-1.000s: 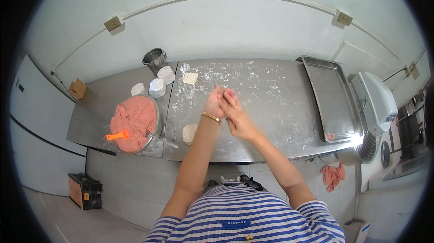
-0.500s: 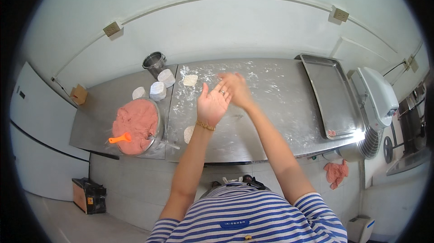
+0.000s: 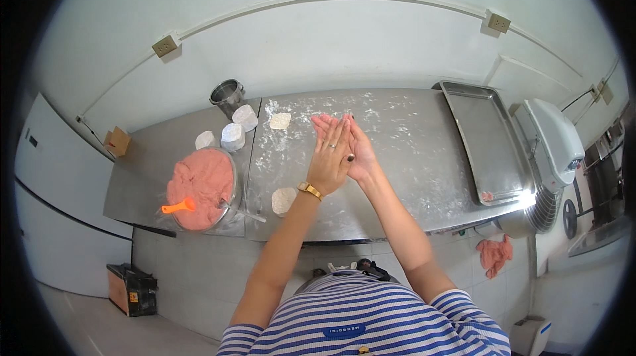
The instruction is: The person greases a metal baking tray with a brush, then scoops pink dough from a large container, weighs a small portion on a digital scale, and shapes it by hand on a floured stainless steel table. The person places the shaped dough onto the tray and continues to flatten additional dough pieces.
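Silver metal surface, two abutting sections; contents from left to right.

Left section:
– Round bowl, pale-rimmed, near the front edge and beside the seam; heaped with soft pink paste. Orange plastic scoop rests on the paste, handle toward the left edge.
– Three white, rounded blocks, grouped behind the bowl.
– Dark grey, shiny cylindrical canister, at the back edge near the seam.

Right section:
– Pale, flour-dusted, rounded-square flat piece, near the back left corner. Lies left of the fingertips, apart from them; a little wider than deep.
– Second pale, speckled, rounded-square flat piece, near the front left corner. Lies left of the left wrist and toward the front edge; sides nearly equal, no marked long axis.
– Left hand, bare, ringed, back upward; the nearer of the two to both flat pieces.
– Right hand, bare, partly beneath the left and farther from the pieces. The hands are pressed together, fingers outstretched toward the back edge; whether anything lies between the palms cannot be told.
– Shallow rectangular metal tray, by the right edge, well apart from the hands; long axis from back edge to front.
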Demonstrator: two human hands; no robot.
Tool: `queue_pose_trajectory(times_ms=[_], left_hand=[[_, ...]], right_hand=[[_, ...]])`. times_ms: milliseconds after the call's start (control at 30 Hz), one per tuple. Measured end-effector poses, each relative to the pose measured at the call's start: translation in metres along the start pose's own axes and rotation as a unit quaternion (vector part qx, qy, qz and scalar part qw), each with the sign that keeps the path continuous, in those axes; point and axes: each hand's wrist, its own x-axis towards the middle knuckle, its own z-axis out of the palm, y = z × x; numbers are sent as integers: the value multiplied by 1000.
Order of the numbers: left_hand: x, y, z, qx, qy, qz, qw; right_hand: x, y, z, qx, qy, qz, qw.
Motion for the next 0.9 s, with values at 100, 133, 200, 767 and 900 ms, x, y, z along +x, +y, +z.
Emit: queue_pose_trajectory(times_ms=[100,133,200,767,900], left_hand=[[4,-8,-1,73,-9,22,997],[4,-7,-1,98,-22,21,995],[6,-2,-6,137,-35,16,990],[-8,14,24,108,-11,-29,994],[0,6,35,-310,87,-160,933]], right_hand=[[-6,3,-3,-66,40,-24,997],[-6,4,-6,-105,57,-40,992],[-6,5,-10,-124,67,-57,988],[10,-21,-42,-101,179,-70,976],[0,2,-25,-258,124,-148,947]])
